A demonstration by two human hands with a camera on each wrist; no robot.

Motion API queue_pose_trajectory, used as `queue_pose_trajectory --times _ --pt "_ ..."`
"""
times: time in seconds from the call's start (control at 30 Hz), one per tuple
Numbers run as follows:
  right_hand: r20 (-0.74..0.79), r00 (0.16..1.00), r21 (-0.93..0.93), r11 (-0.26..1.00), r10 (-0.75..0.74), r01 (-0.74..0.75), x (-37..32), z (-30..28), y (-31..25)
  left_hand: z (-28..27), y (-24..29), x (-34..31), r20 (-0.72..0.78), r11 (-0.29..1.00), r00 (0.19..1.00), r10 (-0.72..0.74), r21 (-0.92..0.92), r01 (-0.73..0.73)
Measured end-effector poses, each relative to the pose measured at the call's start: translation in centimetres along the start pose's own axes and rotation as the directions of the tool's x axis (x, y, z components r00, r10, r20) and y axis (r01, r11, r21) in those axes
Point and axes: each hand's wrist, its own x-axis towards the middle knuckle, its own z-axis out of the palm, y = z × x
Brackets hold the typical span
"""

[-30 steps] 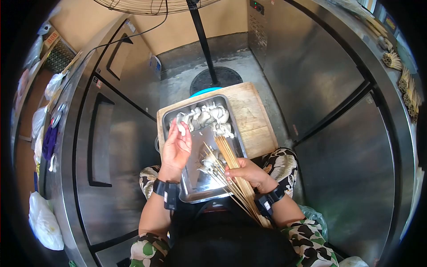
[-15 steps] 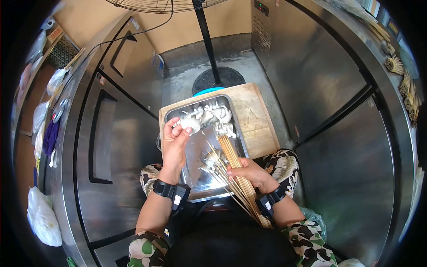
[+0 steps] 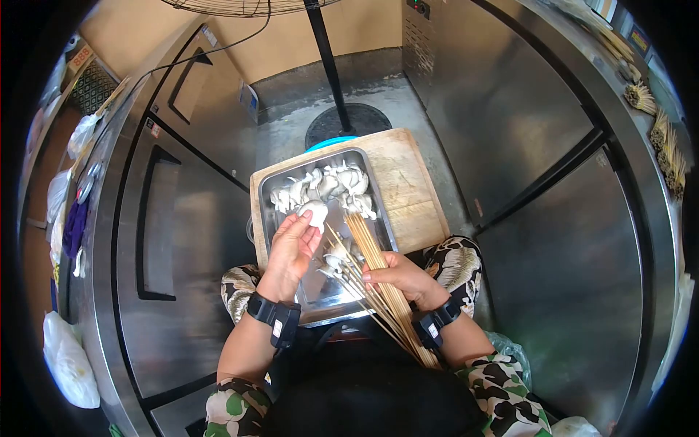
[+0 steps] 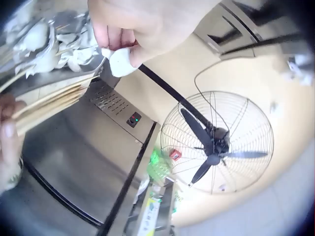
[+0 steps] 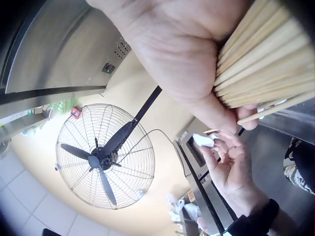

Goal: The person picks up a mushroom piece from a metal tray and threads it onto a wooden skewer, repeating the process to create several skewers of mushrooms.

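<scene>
Between the thumb and fingers of my left hand (image 3: 290,253) is a pale oyster mushroom piece (image 3: 314,215), held over the metal tray (image 3: 335,315). The left wrist view shows this white mushroom piece (image 4: 120,63) pinched at the fingertips. My right hand (image 3: 405,280) grips a thick bundle of bamboo skewers (image 3: 373,251), its thumb laid across them. Several thinner skewers fan out on the left of the bundle, near grey-white mushrooms (image 3: 336,262) low in the tray. More oyster mushrooms (image 3: 342,180) are heaped at the tray's far end.
Under the tray is a wooden board (image 3: 411,191), just in front of the person's knees. Steel cabinets (image 3: 182,240) stand close on the left, and more steel doors (image 3: 542,146) on the right. A standing fan (image 4: 216,142) is behind the board. Skewer bundles (image 3: 661,135) lie along the right counter.
My left hand has drawn back from the mushroom heap toward the skewer tips, turning the mushroom piece in its fingers. The right hand keeps its grip on the skewers.
</scene>
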Motion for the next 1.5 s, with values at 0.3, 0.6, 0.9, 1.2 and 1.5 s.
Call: queue_pose_trajectory --times 0.3,0.6,0.9,1.2,1.5 --pt "0.02 1.0 -0.036 0.999 -0.001 0.001 0.1 0.0 -0.1 1.1 -0.4 -0.1 -0.011 0.988 0.993 0.116 0.102 -0.114" --pt "-0.025 1.0 -0.038 0.999 -0.005 0.004 0.3 0.1 0.2 2.5 -1.3 -1.9 -0.037 0.913 0.946 0.322 0.275 -0.3" --pt "-0.012 1.0 -0.027 0.999 -0.029 0.029 0.3 0.2 0.0 2.2 -1.3 -1.6 -0.015 0.927 0.978 0.209 0.32 -0.193" --pt "-0.058 0.997 -0.038 0.998 -0.049 0.046 0.1 0.3 0.0 1.9 -2.1 -1.5 -0.063 0.949 0.993 0.1 0.305 -0.076" --pt "-0.128 0.989 -0.167 0.985 -0.07 0.048 -0.3 0.9 -0.3 2.4 -2.7 -2.6 -0.167 0.941 0.979 0.113 0.334 -0.052"
